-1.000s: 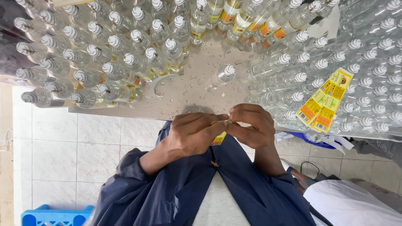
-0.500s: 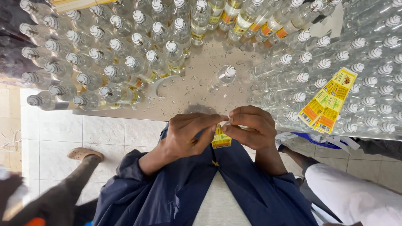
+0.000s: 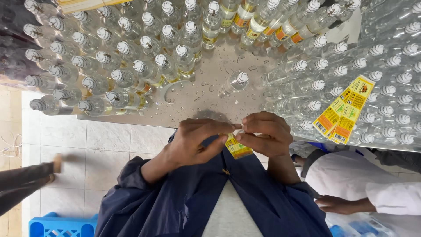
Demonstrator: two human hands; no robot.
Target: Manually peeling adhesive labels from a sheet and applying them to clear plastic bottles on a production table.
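Left hand (image 3: 195, 140), right hand (image 3: 265, 134) — glossy yellow label (image 3: 238, 148) between.

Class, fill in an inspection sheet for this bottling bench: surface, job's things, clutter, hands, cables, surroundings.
Surface: wet steel table, beaded with droplets.
Job's things: small yellow paper label, pinched between both hands; lone clear capped bottle upright mid-table.
Clutter: crowded clear bottles with striped caps; strip of yellow labels lying on the bottles at the person's right.
Hands: left hand and right hand meet at the label's top.
Cables: nothing seen.
Surroundings: white tiled floor, blue plastic crate, another person's white sleeve.
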